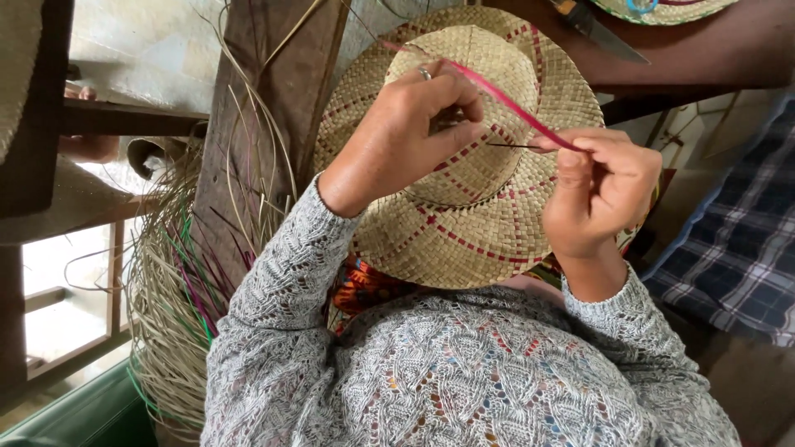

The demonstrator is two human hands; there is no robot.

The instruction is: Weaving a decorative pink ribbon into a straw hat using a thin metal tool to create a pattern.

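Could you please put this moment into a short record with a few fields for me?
Setting: woven straw hat with red pattern, resting in the person's lap
Left hand: on the hat's crown, fingers curled, ring on one finger
Right hand: pinching a pink strip and a thin dark needle-like piece
Beside: bundle of loose straw with green and purple strands
Behind: knife on a brown table

Left hand (406,124) curled, right hand (600,186) fingers (571,145) pinched together.
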